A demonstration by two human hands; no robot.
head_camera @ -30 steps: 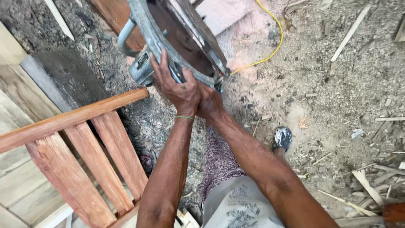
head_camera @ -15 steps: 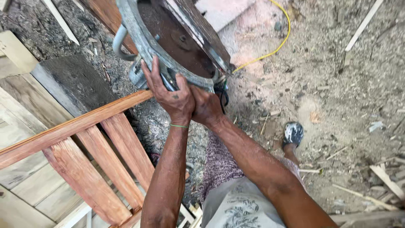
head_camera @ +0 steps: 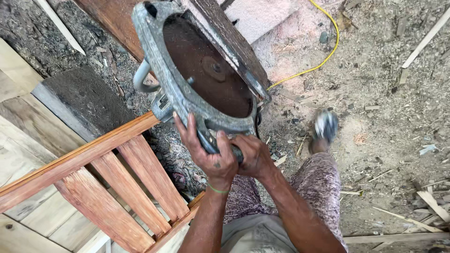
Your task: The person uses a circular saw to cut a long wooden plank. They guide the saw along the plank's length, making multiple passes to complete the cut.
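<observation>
Circular saw (head_camera: 197, 75), its grey cast-metal guard ringing a rusty round blade (tilted, underside up), held above a reddish slatted wooden frame (head_camera: 108, 182). Left hand (head_camera: 208, 154) and right hand (head_camera: 253, 157) both clench its handle. Sawdust-strewn ground (head_camera: 384, 84) below.

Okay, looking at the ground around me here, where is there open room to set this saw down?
Open patch: sawdust ground right of the circular saw, between the yellow cord and your foot, only small chips there. Crowded: the wooden railing frame at left, and wood strips at lower right. Both hands, left hand and right hand, grip the saw.
</observation>
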